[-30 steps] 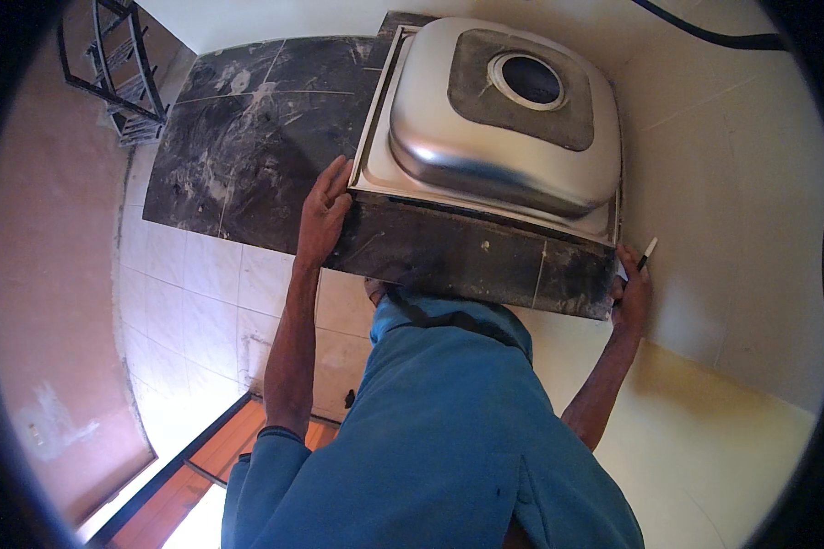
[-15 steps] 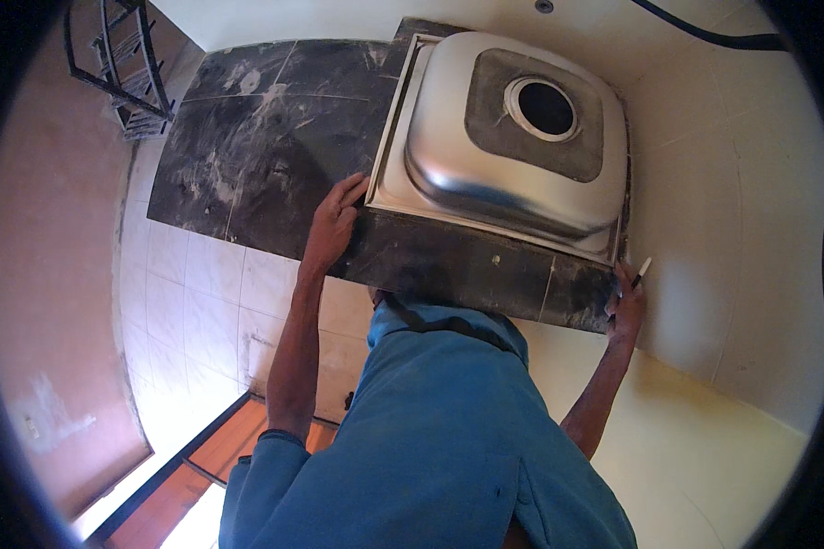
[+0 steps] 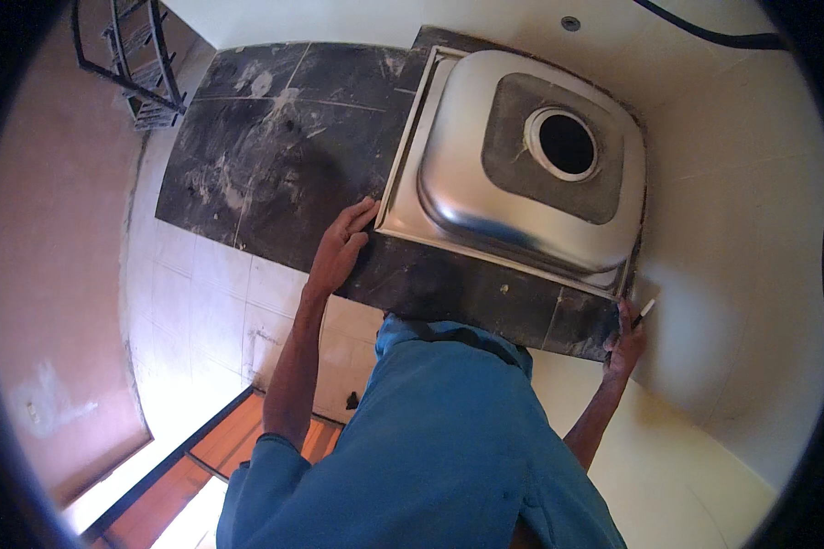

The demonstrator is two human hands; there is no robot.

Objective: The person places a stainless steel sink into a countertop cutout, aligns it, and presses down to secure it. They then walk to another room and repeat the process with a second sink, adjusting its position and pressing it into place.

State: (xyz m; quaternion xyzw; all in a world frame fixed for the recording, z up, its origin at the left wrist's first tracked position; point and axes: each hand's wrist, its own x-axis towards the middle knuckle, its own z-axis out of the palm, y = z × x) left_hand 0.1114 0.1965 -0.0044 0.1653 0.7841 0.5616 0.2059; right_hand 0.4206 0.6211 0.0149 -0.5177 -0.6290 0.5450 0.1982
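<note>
A stainless steel sink (image 3: 449, 174) lies upside down on a dusty black tiled countertop (image 3: 275, 156), its round drain hole facing up. My left hand (image 3: 341, 247) rests on the counter at the sink's near left corner, fingers stretched out and their tips against the rim. At the near right corner, my right hand (image 3: 624, 346) has a finger up by the rim. A slim pen or marker (image 3: 644, 313), black with a pale end, sticks out from between its closed fingers.
A pale wall (image 3: 723, 229) runs close along the sink's right side. Behind the counter, a black hose (image 3: 705, 37) crosses the wall near a small round fitting (image 3: 570, 23). A dark metal rack-like frame (image 3: 142, 69) stands at the far left. Orange panels (image 3: 201, 457) show at lower left.
The counter and sink sit slightly lower and farther right in the picture, as the view has shifted. Both hands stay at the same sink corners, the pen still in the right one.
</note>
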